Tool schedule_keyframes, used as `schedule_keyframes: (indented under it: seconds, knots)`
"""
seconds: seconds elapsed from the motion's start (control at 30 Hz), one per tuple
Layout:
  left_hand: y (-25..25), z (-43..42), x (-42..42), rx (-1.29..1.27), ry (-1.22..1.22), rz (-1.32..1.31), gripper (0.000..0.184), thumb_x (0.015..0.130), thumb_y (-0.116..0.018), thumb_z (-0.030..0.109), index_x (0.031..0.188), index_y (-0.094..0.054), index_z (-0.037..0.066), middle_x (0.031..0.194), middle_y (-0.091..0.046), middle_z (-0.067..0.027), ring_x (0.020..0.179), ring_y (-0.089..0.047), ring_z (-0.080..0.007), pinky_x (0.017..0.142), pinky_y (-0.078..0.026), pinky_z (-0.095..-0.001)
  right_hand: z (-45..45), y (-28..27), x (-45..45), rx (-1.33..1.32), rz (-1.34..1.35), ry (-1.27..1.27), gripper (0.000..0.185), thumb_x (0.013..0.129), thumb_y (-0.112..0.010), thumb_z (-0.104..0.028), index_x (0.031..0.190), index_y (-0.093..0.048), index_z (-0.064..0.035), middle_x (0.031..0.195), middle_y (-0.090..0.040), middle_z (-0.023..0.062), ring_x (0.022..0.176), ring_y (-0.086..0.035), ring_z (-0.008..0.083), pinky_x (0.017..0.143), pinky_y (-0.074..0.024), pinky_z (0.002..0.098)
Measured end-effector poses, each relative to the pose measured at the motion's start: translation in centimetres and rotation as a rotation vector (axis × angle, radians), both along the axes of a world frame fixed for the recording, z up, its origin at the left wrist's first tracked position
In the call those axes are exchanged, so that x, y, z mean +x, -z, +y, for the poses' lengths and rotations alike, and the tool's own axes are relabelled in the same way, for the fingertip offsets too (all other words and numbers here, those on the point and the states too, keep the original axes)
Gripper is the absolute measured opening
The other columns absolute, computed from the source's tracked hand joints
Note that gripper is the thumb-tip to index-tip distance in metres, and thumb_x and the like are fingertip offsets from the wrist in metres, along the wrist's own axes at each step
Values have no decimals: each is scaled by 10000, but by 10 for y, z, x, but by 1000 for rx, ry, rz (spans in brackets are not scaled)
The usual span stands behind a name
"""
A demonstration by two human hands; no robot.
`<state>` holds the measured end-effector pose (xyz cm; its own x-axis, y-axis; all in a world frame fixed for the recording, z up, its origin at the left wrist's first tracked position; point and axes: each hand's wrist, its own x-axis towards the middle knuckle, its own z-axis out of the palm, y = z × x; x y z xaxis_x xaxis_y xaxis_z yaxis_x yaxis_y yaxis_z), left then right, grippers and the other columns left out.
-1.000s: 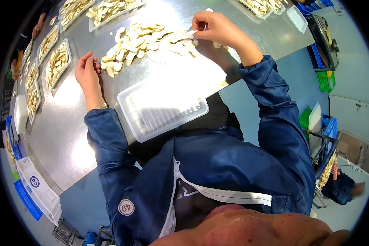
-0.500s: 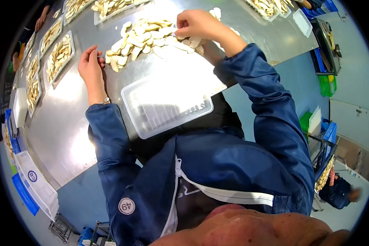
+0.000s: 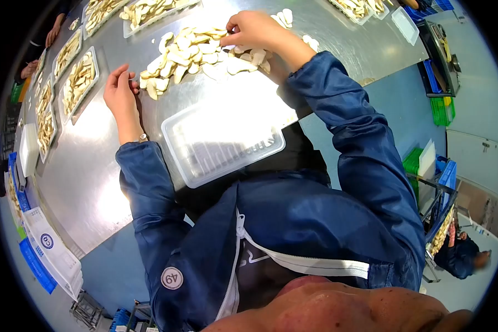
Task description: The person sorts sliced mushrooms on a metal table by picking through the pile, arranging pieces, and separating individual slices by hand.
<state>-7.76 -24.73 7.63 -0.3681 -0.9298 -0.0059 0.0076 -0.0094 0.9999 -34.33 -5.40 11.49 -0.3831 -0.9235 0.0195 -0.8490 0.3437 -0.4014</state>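
A heap of pale cream slices (image 3: pixel 182 52), with the look of sliced mushroom, lies on the steel table. At its left edge rests my left hand (image 3: pixel 120 94), fingers loosely bent and apart, holding nothing visible. My right hand (image 3: pixel 254 29) is over the heap's right part, its thumb and index finger bent with a gap between them. Its thumb tip is at the slices; whether it touches one is unclear. Closer to my body, a clear plastic tray (image 3: pixel 196 180) with a ribbed bottom sits at the table edge, partly washed out by glare.
Filled trays stand to the left, including one tray (image 3: pixel 97 69), and others at the far side. Loose slices (image 3: pixel 285 17) lie beyond my right hand. A white lid (image 3: pixel 405 25) lies at the right corner. Another person's hand (image 3: pixel 51 37) shows at upper left.
My right hand has moved a little left across the heap, and the gap between thumb and index finger now shows. My left hand stays nearly in place beside the heap.
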Motion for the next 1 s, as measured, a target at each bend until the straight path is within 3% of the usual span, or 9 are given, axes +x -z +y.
schedule_keyframes:
  seconds: [0.1,0.27,0.4,0.53,0.67,0.77,0.83,0.93,1.0]
  knots:
    - [5,-2,3,6,3,4,193,940,-565,81,1094,-651,3,854,-631,-46,621,-531,-65,530,-425,-186,-4,7,-1,-24,-58,-26,386,738,-773,-380,871,-684,-29,796,-689,115,742,-662,266,668,-510,346]
    - [3,-2,1,16,15,-5,187,943,-571,83,1094,-650,6,855,-634,-45,623,-527,-66,528,-422,-188,17,-9,-5,-10,-490,-54,235,701,-759,-249,777,-643,-58,712,-640,25,669,-594,132,628,-471,267]
    - [2,1,1,16,9,25,184,937,-570,75,1084,-657,8,842,-631,-46,606,-522,-68,518,-416,-192,41,-16,-9,-94,-494,-47,205,749,-726,-224,787,-635,-44,706,-632,33,673,-597,148,630,-473,284]
    - [-1,3,0,22,-1,28,183,924,-566,64,1068,-664,9,826,-630,-51,579,-513,-71,501,-413,-199,71,-19,9,-202,29,-99,201,809,-702,-233,880,-643,-55,736,-638,79,703,-633,204,646,-493,318]
    - [2,0,1,27,8,39,187,925,-564,68,1072,-664,11,824,-630,-47,584,-513,-69,501,-412,-198,94,-30,7,-228,-292,-11,219,826,-685,-243,921,-660,-47,799,-675,107,684,-642,232,635,-496,323]
    - [0,1,0,14,-3,24,187,926,-562,70,1072,-662,9,821,-628,-46,588,-513,-68,502,-412,-196,96,-31,-7,-287,-164,129,228,829,-674,-253,921,-683,-44,787,-681,108,673,-644,236,625,-498,325]
    - [-2,2,-1,3,-9,8,190,927,-561,69,1078,-656,3,821,-625,-48,596,-516,-69,503,-413,-194,88,-28,2,-251,-198,56,255,821,-661,-286,912,-710,-52,817,-691,118,724,-661,275,656,-515,355]
    - [0,2,1,11,-3,21,187,928,-562,65,1078,-652,1,822,-625,-51,600,-518,-71,503,-415,-196,80,-17,20,-182,189,-23,281,803,-712,-303,876,-691,-33,788,-676,112,729,-656,259,667,-518,338]
    - [3,-1,2,27,-1,40,185,928,-563,63,1077,-651,-2,824,-626,-53,602,-521,-72,503,-416,-198,78,-12,24,-209,163,-28,265,801,-723,-287,864,-677,-34,775,-669,102,710,-649,232,652,-510,325]
